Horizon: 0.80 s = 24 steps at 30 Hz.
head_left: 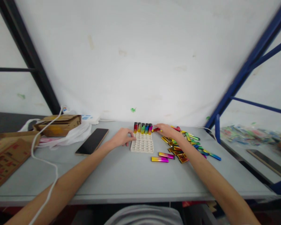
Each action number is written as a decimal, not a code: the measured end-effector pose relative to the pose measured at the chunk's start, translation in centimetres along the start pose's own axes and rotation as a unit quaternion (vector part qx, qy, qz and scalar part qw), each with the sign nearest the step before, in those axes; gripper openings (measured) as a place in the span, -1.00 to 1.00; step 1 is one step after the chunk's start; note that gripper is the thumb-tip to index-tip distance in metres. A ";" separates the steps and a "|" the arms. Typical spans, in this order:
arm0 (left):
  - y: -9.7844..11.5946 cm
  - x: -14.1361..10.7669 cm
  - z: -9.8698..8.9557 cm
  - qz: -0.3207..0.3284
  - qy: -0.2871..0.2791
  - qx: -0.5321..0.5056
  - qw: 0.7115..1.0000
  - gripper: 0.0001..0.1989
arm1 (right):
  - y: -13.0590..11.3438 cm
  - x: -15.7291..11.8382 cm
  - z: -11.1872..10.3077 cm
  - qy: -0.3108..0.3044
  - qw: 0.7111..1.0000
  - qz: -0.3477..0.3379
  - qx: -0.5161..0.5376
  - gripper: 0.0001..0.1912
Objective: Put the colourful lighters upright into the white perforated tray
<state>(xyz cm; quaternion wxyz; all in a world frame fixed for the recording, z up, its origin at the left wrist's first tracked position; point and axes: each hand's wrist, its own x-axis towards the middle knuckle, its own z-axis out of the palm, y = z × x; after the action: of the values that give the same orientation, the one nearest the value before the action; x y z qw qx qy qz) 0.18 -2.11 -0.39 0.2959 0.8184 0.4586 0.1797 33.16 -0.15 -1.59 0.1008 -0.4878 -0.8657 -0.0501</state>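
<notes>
A white tray (142,146) with rows of round holes lies in the middle of the table. Several shiny, multicoloured lighters (143,128) stand upright in its far row. My left hand (122,137) is at the tray's left edge, fingers bent and a little apart, with nothing visible in them. To the right of the tray, my right hand (166,130) has its fingertips on a red lighter (155,129). Beneath and beside my right forearm is a loose heap of lighters (178,149), partly hidden by it. Two yellow-and-purple lighters (159,159) lie apart from the heap, nearer to me.
Left of the tray lies a black phone (92,141). Cardboard boxes (61,125) and a white plastic bag (76,133) fill the table's left end. A white cable (54,162) hangs across my left arm. Blue metal frame bars (243,75) rise on the right.
</notes>
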 end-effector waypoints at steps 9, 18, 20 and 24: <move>0.2 -0.2 0.1 0.014 -0.001 -0.002 1.000 -0.70 | -1.5 -1.5 -1.7 0.146 0.981 0.061 0.109 -0.63; 0.2 -0.2 0.0 0.024 -0.004 0.018 1.000 -0.72 | -5.9 -3.7 -3.3 0.238 0.816 0.215 0.482 -0.51; 0.3 -0.2 0.0 0.020 -0.003 0.020 1.000 -0.72 | -6.9 -3.5 -3.2 0.251 0.789 0.212 0.519 -0.53; 0.3 -0.2 0.0 0.021 -0.001 0.030 0.999 -0.72 | -8.4 -2.8 -2.4 0.259 0.763 0.183 0.563 -0.47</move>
<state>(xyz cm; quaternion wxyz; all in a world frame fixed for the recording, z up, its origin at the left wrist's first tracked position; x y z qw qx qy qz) 0.31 -2.42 -0.18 0.2678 0.8367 0.4458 0.1717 27.68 -7.32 0.20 0.5848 -0.4612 -0.5736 0.3409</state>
